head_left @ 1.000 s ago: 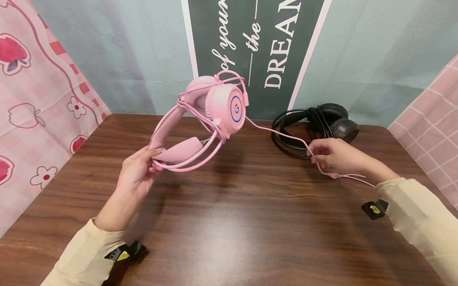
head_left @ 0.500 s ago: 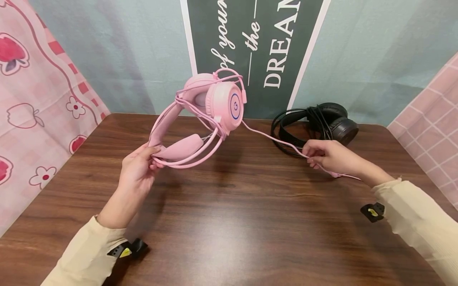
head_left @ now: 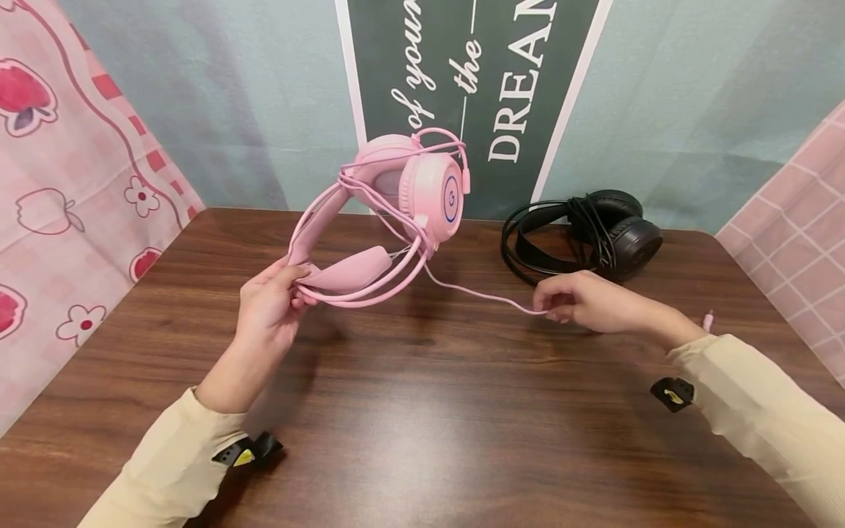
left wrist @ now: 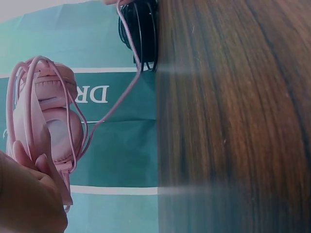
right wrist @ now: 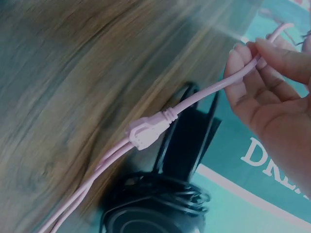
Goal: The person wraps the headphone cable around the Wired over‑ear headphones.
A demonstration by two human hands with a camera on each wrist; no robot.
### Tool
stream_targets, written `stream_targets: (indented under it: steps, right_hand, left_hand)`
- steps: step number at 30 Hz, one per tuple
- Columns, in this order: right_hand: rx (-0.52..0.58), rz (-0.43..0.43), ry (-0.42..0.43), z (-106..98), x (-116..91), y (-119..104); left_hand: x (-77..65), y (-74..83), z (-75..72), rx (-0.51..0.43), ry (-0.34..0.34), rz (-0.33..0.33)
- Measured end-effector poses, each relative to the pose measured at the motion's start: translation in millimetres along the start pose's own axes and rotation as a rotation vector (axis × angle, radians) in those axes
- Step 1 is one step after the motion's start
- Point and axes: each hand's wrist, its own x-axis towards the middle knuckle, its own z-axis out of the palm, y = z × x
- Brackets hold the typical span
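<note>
My left hand (head_left: pixel 269 308) grips the pink headset (head_left: pixel 432 194) by its headband, holding it tilted above the table with the ear cups toward the back. Pink cable is wound round the band and cups. From there a loose length of cable (head_left: pixel 472 292) runs to my right hand (head_left: pixel 587 301), which pinches it between thumb and fingers. In the right wrist view the cable continues past the fingers to a splitter (right wrist: pixel 148 130), where it divides into two thinner leads. A pink plug (head_left: pixel 708 320) shows behind the right forearm in the head view.
A black headset (head_left: pixel 620 231) with its cable wrapped round it lies at the back right of the brown wooden table (head_left: pixel 422 411). Behind the table hangs a blue-green cloth (head_left: pixel 673 103) with a dark lettered panel. Patterned pink cloths border both sides.
My right hand has moved left and slightly toward me with the cable, which now sags lower. My left hand and the pink headset have shifted a little to the right.
</note>
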Motion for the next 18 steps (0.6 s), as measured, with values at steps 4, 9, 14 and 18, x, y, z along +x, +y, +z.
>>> stream_targets:
  steps: [4, 9, 14, 18]
  right_hand:
    - [0.006, -0.077, 0.02, -4, 2, -8]
    - [0.057, -0.125, 0.021, -16, 3, -21]
    - [0.132, -0.165, -0.023, -23, 10, -37]
    - [0.179, -0.216, -0.059, -25, 17, -48]
  left_hand:
    - [1.2, -4.2, 2.5, 0.035, 0.03, 0.045]
    - [1.0, -9.1, 4.6, 0.087, 0.046, 0.111]
    - [1.0, -15.0, 6.0, 0.157, 0.043, 0.131]
    - [0.6, -19.3, 8.8, 0.202, 0.027, 0.15]
